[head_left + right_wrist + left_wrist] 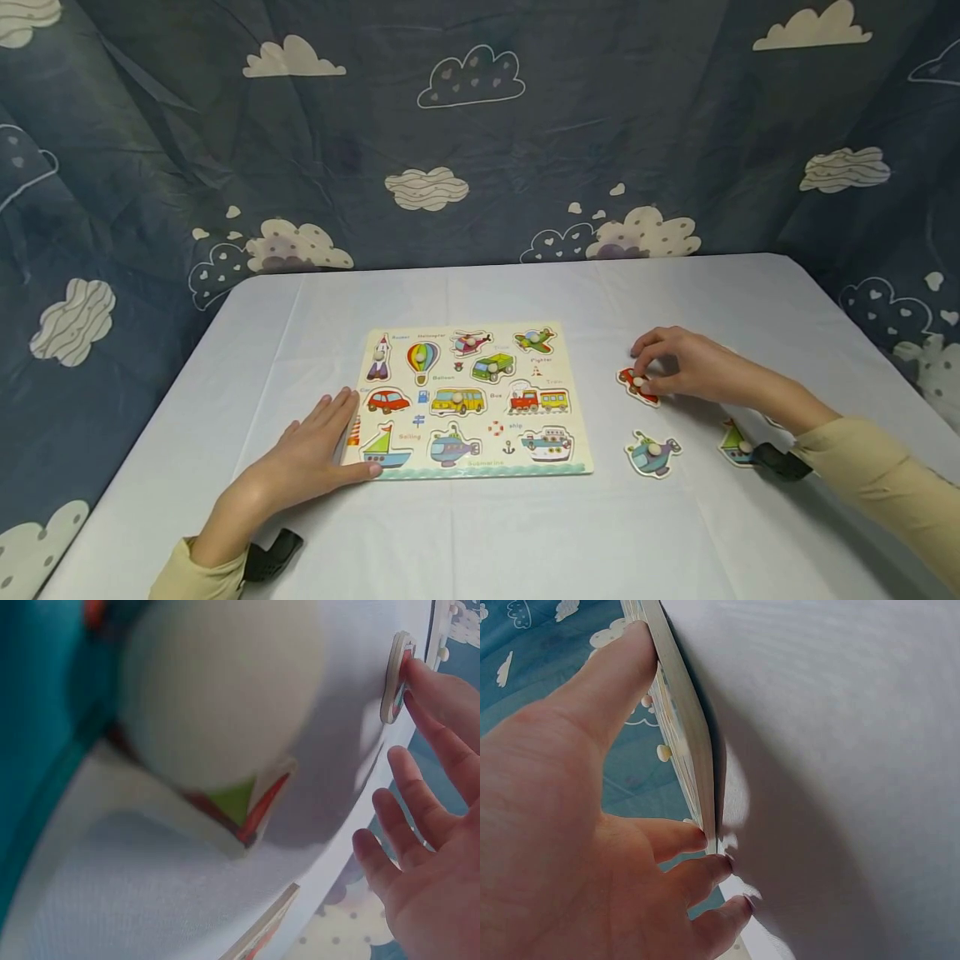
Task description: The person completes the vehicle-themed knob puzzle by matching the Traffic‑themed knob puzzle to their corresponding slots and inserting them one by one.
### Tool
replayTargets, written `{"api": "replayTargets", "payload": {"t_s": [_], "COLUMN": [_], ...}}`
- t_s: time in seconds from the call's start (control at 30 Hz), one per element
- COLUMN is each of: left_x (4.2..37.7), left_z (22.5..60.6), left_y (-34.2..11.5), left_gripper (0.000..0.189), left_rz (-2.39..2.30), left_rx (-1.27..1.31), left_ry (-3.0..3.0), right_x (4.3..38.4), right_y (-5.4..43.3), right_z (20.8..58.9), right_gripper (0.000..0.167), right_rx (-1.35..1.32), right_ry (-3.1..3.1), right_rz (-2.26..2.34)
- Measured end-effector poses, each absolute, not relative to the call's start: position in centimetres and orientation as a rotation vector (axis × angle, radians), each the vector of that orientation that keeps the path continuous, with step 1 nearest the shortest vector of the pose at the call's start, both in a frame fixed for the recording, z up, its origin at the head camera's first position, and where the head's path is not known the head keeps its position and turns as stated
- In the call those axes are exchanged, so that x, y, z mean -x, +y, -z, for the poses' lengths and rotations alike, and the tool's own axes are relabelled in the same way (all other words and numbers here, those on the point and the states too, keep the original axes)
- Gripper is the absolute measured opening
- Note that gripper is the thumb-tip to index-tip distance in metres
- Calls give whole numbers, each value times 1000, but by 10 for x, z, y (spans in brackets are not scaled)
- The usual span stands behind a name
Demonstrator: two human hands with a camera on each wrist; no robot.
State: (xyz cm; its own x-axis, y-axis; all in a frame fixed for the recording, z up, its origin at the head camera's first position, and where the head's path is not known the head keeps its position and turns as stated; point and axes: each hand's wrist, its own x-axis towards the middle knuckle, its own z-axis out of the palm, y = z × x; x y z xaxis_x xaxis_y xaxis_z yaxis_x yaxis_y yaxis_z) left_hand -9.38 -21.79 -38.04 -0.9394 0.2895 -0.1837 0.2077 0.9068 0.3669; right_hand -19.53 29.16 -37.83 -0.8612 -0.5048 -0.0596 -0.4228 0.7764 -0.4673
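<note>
A wooden vehicle puzzle board point(412, 335) lies flat on the white table. My left hand point(303, 454) rests on its left side, thumb at the near left corner, fingers spread along the edge. To the right of the board, my right hand point(693, 367) pinches the small knob of a red car piece point(628, 382) between thumb and index finger. The other fingers are loosely bent. Nearer me lies a submarine piece point(651, 457). A sailboat piece point(735, 446) sits beside the right wrist, partly hidden by the wrist camera; it looms large and blurred in the right wrist view.
Knobbed pieces such as the balloon point(422, 358) and bus point(450, 402) sit in the board. Another loose piece point(774, 423) is mostly covered by the right forearm. A dark cloud-patterned cloth point(480, 167) hangs behind the white table point(495, 542).
</note>
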Motion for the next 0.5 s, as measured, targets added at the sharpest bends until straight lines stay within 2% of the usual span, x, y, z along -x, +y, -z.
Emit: {"api": "replayTargets", "payload": {"t_s": [0.5], "left_x": [95], "left_z": [381], "left_y": [-218], "left_gripper": [114], "left_rz": [-505], "left_rx": [-367], "left_ry": [2829], "right_x": [192], "right_y": [290], "right_z": [370], "right_gripper": [20], "right_rx": [777], "right_ry": [2801], "right_rz": [686]}}
